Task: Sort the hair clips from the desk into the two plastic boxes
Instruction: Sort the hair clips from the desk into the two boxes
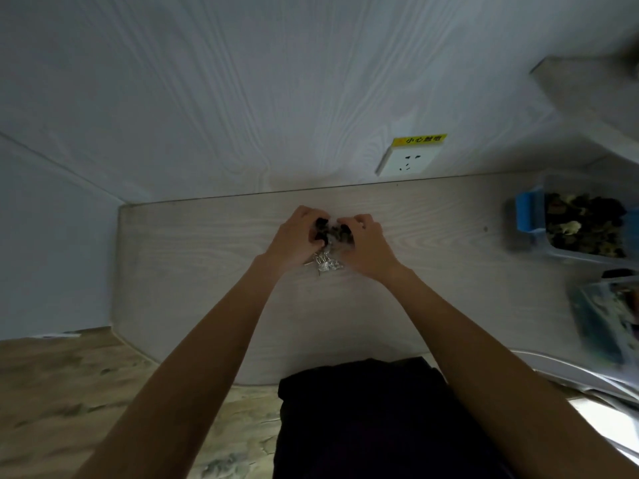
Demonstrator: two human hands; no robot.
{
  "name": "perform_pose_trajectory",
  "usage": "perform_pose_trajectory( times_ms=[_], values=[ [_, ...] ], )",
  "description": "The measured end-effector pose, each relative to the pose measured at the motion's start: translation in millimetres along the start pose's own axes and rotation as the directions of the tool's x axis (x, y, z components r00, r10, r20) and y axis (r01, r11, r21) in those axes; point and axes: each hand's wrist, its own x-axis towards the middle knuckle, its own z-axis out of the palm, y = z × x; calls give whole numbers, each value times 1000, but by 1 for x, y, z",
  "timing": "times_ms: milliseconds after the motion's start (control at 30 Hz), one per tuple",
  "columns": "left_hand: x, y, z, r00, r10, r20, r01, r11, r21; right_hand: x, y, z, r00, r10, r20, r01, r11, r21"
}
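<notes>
hands (333,236) gripping clip pile (333,233) (orientation unclear)

Bare, sleeveless forearms (214,340); dark trousers (363,420) below.

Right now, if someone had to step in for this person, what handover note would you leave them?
Left hand and right hand: both closed around one bunch of dark hair clips mid-desk; silver clips lie just under the hands.
Boxes: the blue-latched box at the right edge already holds many dark and pale clips; a second box nearer the person is blurred, contents unclear.
Done: part of the sorting, judging by the filled box.
Left: split the held bunch and the silver clips between the boxes.
</notes>
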Motion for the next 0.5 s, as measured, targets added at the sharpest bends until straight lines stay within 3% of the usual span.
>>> perform_pose_trajectory(
  times_ms=[300, 500],
  values=[
    [-1, 5, -5, 996, 75, 39, -78, 994, 74, 6, -3, 7, 999, 8, -45, -9, 1000, -22],
    [-2, 8, -5, 992, 69, 103, -87, 979, 183, 1, 7, 6, 984, 68, -164, -70, 998, -5]
  ],
)
